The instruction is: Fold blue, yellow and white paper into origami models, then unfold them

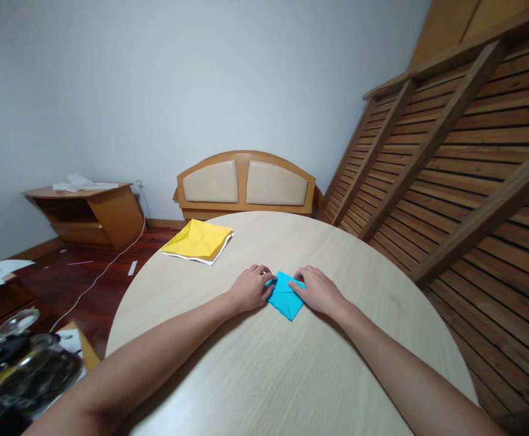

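Note:
A small piece of folded blue paper [287, 298] lies on the round table [255, 375], one corner pointing toward me. Crease lines and overlapping flaps show on its upper face. My left hand [252, 288] is closed at its left corner, thumb and fingers on the edge. On the opposite side, my right hand [318, 290] holds the right edge, its thumb lying on top of the paper and the other fingers curled beyond. The fingertips partly hide both side corners.
Yellow paper with creases [198, 239] lies over white sheets at the table's far left. Behind stands a wooden headboard [241, 172]. Wooden slats [428, 181] lean along the right. A low cabinet [105, 218], a cable [105, 269] and a cluttered surface are to the left.

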The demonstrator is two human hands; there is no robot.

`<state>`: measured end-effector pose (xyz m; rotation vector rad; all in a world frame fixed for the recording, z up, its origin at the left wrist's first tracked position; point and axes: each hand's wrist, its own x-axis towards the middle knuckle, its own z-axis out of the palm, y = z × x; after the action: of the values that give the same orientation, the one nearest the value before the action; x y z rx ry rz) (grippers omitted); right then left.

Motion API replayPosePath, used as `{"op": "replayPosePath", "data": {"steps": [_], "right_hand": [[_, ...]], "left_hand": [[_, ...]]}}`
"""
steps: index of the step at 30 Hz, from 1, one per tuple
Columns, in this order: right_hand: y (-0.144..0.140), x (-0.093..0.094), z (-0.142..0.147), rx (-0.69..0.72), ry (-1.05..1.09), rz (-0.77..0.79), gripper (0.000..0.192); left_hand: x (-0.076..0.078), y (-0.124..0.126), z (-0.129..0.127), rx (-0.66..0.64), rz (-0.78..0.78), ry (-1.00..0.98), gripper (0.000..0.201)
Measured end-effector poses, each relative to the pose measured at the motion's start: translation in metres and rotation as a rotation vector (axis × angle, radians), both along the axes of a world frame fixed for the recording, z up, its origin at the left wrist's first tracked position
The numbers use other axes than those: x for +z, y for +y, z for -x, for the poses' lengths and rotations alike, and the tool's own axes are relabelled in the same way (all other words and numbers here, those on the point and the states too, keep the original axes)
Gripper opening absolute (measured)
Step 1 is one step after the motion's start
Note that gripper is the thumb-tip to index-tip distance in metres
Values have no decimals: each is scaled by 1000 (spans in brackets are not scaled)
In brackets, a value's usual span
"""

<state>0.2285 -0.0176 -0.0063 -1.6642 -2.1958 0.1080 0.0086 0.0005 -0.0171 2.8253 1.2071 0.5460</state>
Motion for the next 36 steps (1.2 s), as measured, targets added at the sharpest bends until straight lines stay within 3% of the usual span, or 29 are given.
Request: {"op": "replayPosePath", "data": {"steps": [6,13,16,19,23,25,30,36], "right_hand": [[-5,4,6,-150,-51,38,34],[3,-1,4,-146,123,128,27],[9,-9,2,-50,341,161,16],[12,-16,1,103,570,173,33],[13,-15,2,257,747,183,39],[12,-11,4,291,757,159,35],[5,3,10,291,652,44,17],[-4,13,19,186,612,-74,21]], "left_hand": [[2,0,0,-9,-4,18,31],[5,-2,-1,-26,-8,42,29],[6,-3,-2,-35,-6,32,28],[6,-3,-2,-28,23,3,30],[4,-2,-1,32,181,-209,59],[4,0,-2,58,276,-343,65],[7,3,-5,49,350,-474,25],[11,1,-7,32,402,-576,26]]}}
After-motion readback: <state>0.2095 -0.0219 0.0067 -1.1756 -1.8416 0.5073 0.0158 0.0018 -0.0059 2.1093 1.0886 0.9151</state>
